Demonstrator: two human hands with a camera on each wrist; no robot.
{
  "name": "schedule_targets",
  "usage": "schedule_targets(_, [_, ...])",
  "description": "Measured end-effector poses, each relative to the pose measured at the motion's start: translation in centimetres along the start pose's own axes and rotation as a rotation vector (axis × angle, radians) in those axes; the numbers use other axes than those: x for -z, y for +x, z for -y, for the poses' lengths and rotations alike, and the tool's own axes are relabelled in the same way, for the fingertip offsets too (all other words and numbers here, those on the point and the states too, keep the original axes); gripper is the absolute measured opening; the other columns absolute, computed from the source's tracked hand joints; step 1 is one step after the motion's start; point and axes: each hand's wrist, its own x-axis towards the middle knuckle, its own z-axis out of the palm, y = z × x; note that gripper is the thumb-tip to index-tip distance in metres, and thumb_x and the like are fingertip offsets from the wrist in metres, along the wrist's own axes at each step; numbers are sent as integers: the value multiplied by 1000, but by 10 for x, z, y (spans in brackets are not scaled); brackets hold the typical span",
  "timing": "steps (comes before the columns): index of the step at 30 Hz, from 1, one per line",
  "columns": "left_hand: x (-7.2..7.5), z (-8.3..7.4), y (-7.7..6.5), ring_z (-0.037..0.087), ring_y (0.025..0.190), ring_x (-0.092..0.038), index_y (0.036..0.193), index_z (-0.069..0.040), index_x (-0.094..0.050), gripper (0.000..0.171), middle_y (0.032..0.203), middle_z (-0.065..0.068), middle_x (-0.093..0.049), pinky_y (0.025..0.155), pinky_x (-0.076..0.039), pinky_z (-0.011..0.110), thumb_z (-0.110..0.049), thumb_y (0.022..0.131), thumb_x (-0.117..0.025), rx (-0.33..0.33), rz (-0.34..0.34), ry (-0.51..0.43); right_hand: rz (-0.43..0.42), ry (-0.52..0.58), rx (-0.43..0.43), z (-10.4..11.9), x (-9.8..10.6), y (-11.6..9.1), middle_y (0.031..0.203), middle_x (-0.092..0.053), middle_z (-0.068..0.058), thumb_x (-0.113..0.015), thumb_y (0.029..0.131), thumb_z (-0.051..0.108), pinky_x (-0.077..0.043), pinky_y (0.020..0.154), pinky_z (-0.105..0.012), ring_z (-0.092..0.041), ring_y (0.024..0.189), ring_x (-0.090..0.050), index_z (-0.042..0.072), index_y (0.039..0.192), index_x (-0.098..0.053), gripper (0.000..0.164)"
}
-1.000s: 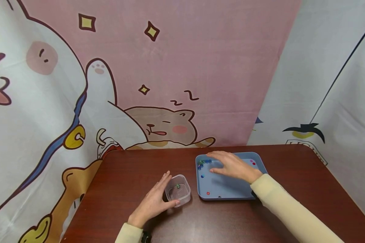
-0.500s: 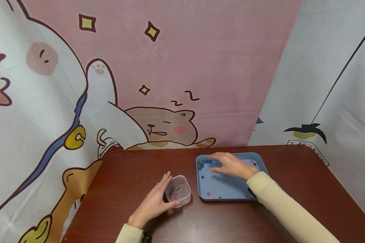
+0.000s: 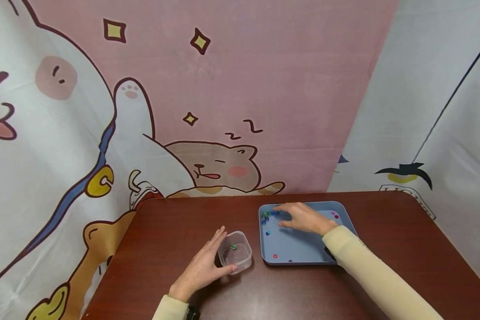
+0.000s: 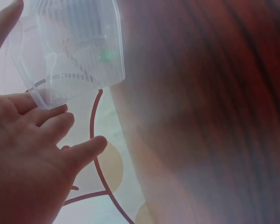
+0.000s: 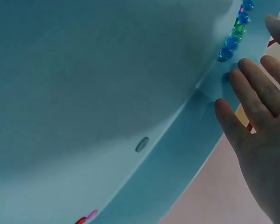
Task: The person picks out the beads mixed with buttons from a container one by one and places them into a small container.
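My left hand [image 3: 202,264] holds a small clear plastic container [image 3: 244,262], thumb at its near side and the other fingers spread along its left side. One green marble [image 3: 234,246] lies inside and shows through the wall in the left wrist view. Over the back of a blue tray [image 3: 300,249] my right hand [image 3: 304,218] hovers with fingers extended and nothing held. Beside its fingertips, a row of blue and green marbles [image 5: 231,43] lines the tray's back left corner, seen in both the head and right wrist views.
Elsewhere in the tray lie a lone blue marble [image 3: 268,233], a red piece [image 3: 275,256], a dark one [image 3: 290,261] by the front wall, and pink and red pieces [image 3: 336,216] at back right. A printed cloth [image 3: 296,111] hangs behind the brown table [image 3: 176,222].
The right hand has shifted slightly left and lower over the tray, toward the marble row. Inside the container the green marble has rolled a little. The left hand keeps its place.
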Motion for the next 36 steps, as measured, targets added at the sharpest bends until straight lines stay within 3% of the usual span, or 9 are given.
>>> schedule_targets(9, [1, -1, 1, 35, 151, -34, 162, -12, -35, 103, 170, 5, -26, 113, -35, 65, -55, 82, -84, 12, 2, 2, -10, 11, -18, -6, -10, 3, 142, -64, -10, -77, 95, 28, -46, 109, -52, -31, 132, -58, 11, 141, -65, 50])
schedule_targets(20, [0, 0, 1, 35, 151, -35, 162, -14, -36, 103, 170, 4, -26, 112, -36, 65, -60, 82, -82, 13, 0, 0, -64, -55, 34, -11, -15, 3, 127, -67, -10, -77, 95, 22, -52, 101, -50, -27, 115, -65, 6, 135, -69, 43])
schedule_targets(36, [0, 0, -1, 36, 150, -36, 162, -14, -35, 103, 170, 5, -27, 110, -39, 65, -55, 82, -84, -2, -8, -5, -72, -136, 28, -14, -22, 1, 124, -68, -10, -78, 94, 19, -52, 101, -50, -27, 115, -65, 5, 129, -72, 38])
